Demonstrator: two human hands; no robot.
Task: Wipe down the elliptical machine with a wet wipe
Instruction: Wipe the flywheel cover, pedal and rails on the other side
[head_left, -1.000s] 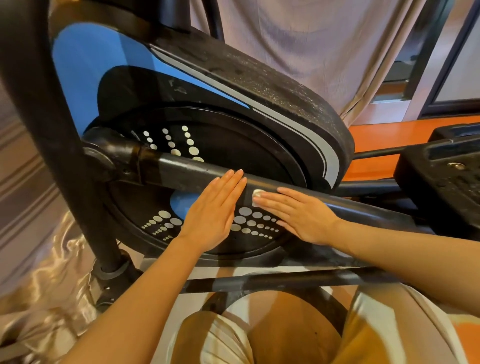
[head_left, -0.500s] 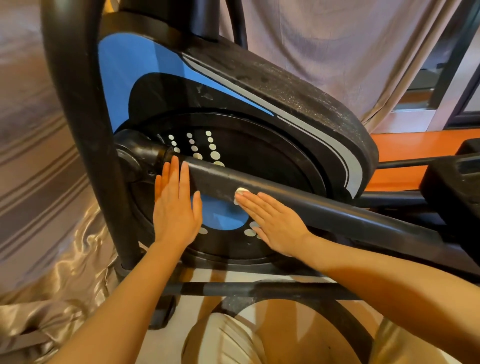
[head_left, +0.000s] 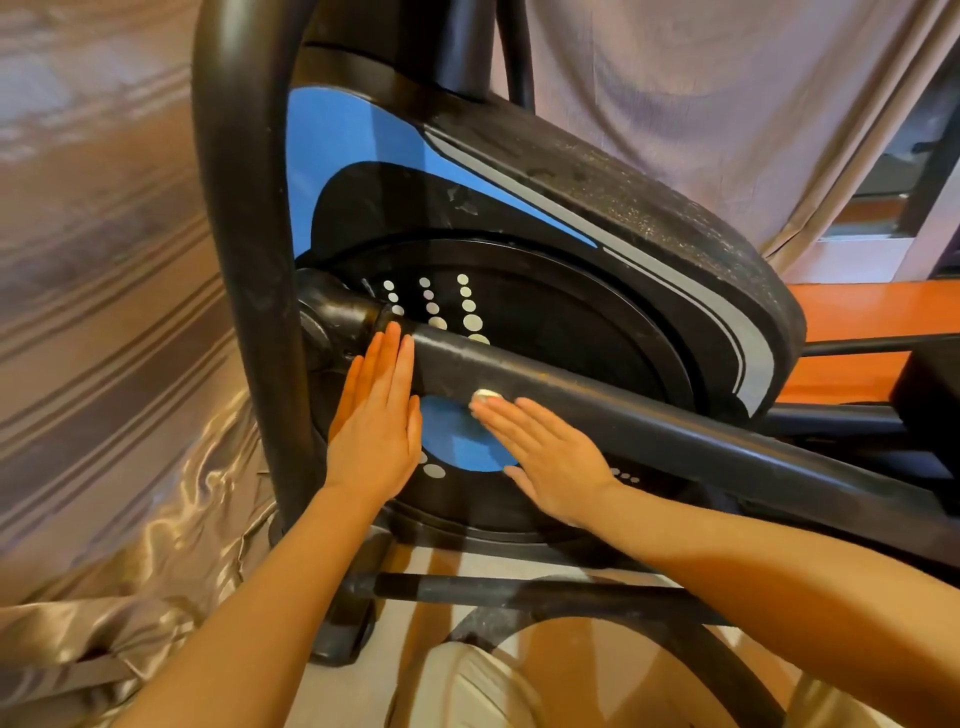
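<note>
The black and blue elliptical machine (head_left: 597, 218) fills the view, with a dotted flywheel disc (head_left: 561, 332) and a black crank arm (head_left: 649, 415) slanting down to the right. My left hand (head_left: 376, 415) lies flat with straight fingers against the arm near its pivot joint. My right hand (head_left: 545, 452) lies flat with straight fingers on the arm's lower edge and presses a small whitish wet wipe (head_left: 485, 396) under its fingertips. Only a small edge of the wipe shows past the fingers.
A thick black upright tube (head_left: 249, 260) stands just left of my left hand. Shiny striped fabric (head_left: 104, 364) hangs at left, a pale curtain (head_left: 727, 104) behind. An orange floor (head_left: 872, 312) and a dark pedal block (head_left: 930, 395) lie at right. A low frame bar (head_left: 519, 590) crosses below.
Both hands have slid left along the crank arm toward the pivot, the right carrying the wipe. The view has shifted closer and leftward.
</note>
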